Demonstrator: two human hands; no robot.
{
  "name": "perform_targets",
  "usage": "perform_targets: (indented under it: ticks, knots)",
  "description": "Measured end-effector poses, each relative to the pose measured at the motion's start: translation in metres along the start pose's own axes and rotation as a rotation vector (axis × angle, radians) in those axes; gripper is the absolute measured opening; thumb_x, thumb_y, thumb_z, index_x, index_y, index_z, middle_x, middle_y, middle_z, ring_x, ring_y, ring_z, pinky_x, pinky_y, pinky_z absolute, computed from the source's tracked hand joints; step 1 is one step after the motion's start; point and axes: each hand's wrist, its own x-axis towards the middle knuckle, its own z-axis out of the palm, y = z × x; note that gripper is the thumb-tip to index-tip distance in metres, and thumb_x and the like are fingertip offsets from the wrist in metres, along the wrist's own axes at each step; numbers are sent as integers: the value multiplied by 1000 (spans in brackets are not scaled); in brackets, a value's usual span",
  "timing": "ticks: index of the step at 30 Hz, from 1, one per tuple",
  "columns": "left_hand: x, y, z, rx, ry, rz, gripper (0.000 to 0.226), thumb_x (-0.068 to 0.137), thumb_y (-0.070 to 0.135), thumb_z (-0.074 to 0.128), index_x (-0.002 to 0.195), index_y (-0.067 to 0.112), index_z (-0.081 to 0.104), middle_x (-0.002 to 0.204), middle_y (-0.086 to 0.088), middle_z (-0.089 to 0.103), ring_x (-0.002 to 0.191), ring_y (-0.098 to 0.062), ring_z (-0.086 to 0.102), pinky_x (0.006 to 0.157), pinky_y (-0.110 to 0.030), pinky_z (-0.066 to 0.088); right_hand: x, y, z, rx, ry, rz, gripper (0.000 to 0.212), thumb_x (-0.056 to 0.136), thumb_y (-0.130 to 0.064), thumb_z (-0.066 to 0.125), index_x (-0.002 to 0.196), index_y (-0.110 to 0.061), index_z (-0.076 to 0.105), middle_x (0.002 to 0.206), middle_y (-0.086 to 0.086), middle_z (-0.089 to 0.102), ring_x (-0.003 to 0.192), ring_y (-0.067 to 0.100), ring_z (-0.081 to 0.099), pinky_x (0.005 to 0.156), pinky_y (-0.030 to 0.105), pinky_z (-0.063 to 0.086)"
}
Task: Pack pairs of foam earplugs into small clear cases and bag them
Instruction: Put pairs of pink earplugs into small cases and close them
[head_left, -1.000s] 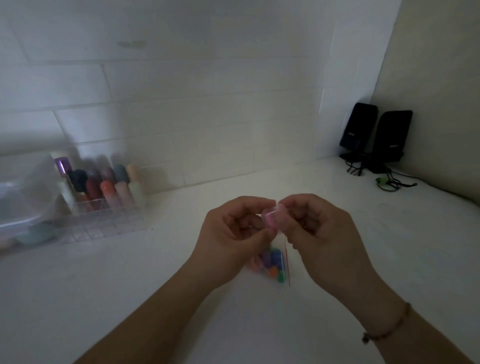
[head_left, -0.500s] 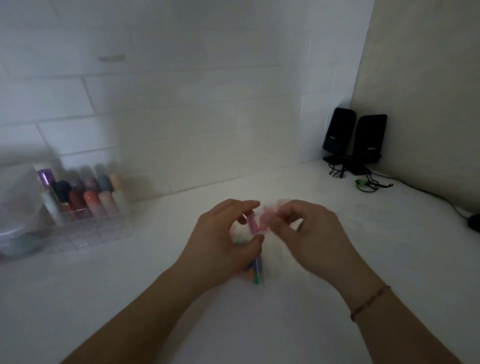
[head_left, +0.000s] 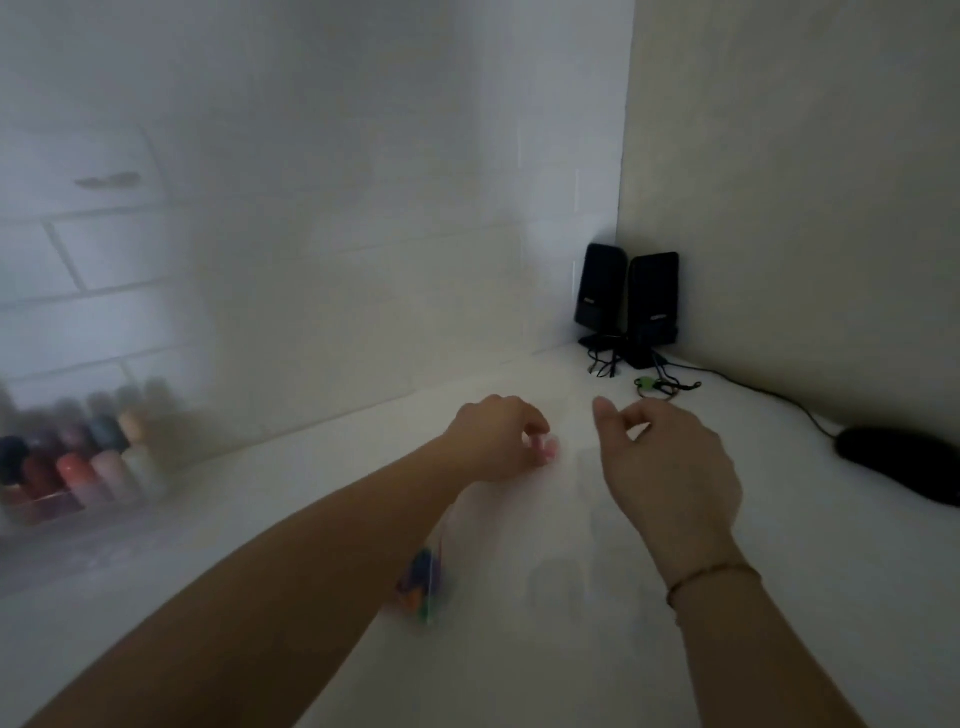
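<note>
The left hand (head_left: 501, 439) reaches forward over the white counter (head_left: 779, 519) with its fingers curled around something small and pink (head_left: 545, 451), most likely a case with pink earplugs in it, though the blur makes that hard to confirm. The right hand (head_left: 670, 467) is just beside it, apart from it, with loosely bent fingers that hold nothing. The bag of coloured earplugs (head_left: 423, 577) lies on the counter close to the body, beside and partly under the left forearm, its long side running roughly away from the person. So the supply sits behind both hands, toward the person, and nearer the left arm. Judging from this, the next pair calls for drawing a hand back toward the bag, and the free right hand has the clearer path.
</note>
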Motion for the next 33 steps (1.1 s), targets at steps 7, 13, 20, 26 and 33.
perform_targets:
  ticks: [7,13,20,26,33]
  knots:
    - [11,-4,-2,20,-93,-78,52,87,53,61,131,25,55,138,1,52,126,-21,47,107,-42,38,-7,0,-5,-363,-222,-167,36,88,-55,52,114,-30,57,113,-3,58,109,21,51,71,30,38]
    - [-35,17,-17,-235,139,32,46,90,43,63,132,26,54,137,6,53,124,-11,47,104,-23,34,-16,2,4,-477,-408,-197,28,87,-34,59,113,-23,56,115,1,55,113,25,50,89,36,41]
    - [-117,-4,-4,-224,377,187,35,83,49,59,110,29,67,117,14,62,114,-3,51,102,-18,34,-27,-2,11,-510,-371,-268,13,86,-21,54,97,-22,46,96,1,53,100,25,54,80,33,37]
    - [-149,-16,-21,-843,473,-201,6,90,25,66,90,24,71,80,8,70,66,-15,63,53,-28,50,-28,-15,4,-416,-260,-397,16,92,-24,55,106,-17,52,96,2,53,90,22,55,77,30,44]
    - [-154,-14,-36,-1612,-192,-264,60,89,60,42,103,8,69,91,-14,72,68,-22,69,48,-23,47,-63,-50,5,376,-395,-877,30,97,-20,53,125,-32,56,108,-12,66,103,-5,60,86,7,44]
